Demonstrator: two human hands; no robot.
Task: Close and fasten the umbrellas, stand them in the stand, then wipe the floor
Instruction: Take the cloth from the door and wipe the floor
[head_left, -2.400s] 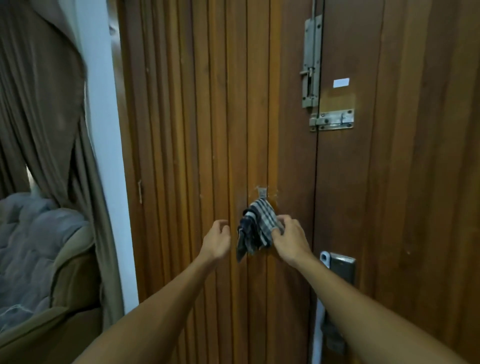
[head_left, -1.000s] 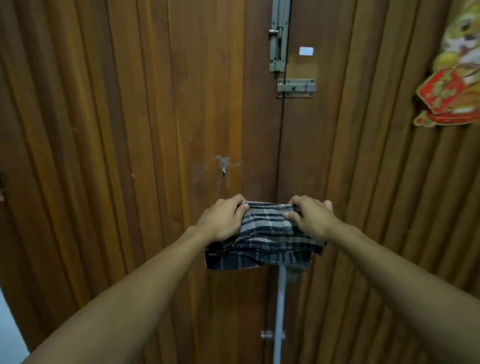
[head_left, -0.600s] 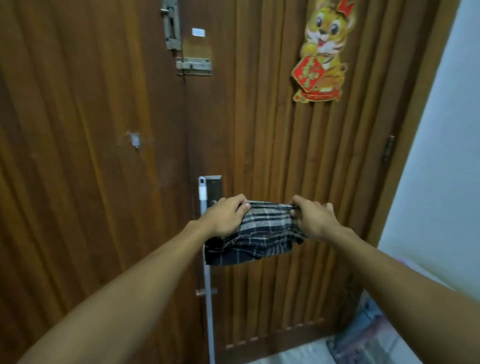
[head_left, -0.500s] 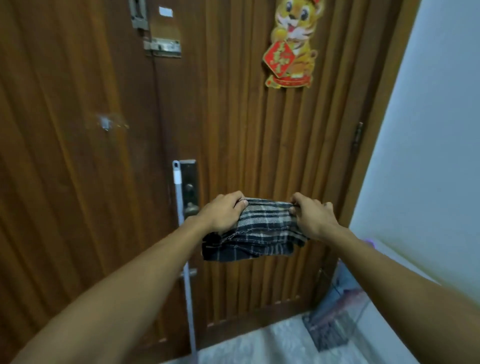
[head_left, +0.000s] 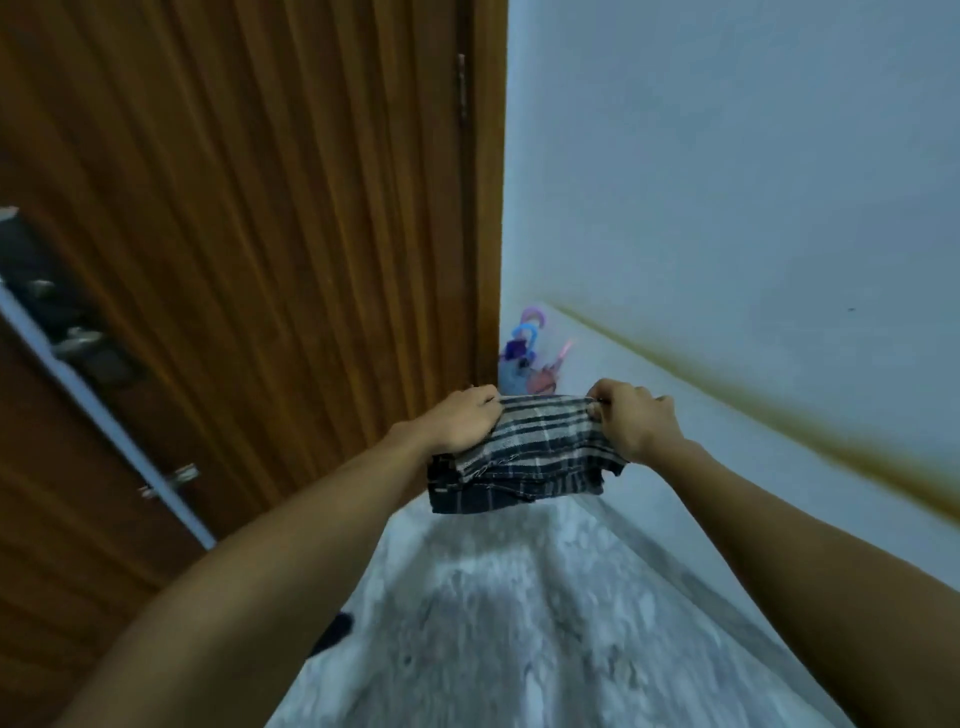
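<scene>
A dark checked cloth (head_left: 530, 457) hangs folded between my hands in front of me. My left hand (head_left: 465, 423) grips its left top edge and my right hand (head_left: 634, 418) grips its right top edge. Beyond the cloth, in the corner between door and wall, stand umbrellas (head_left: 527, 358) with coloured curved handles, blurred and partly hidden by the cloth. The pale speckled floor (head_left: 519, 623) stretches below the cloth.
A ribbed wooden door (head_left: 260, 234) fills the left, with a metal handle plate (head_left: 67, 332) and a white strip along its edge. A white wall (head_left: 727, 182) with a brown-stained base runs along the right. A small dark object (head_left: 332, 631) lies by the door.
The view has swung right and down from the door to the floor and corner. Both hands keep the cloth stretched between them, after taking it off the door hook.
</scene>
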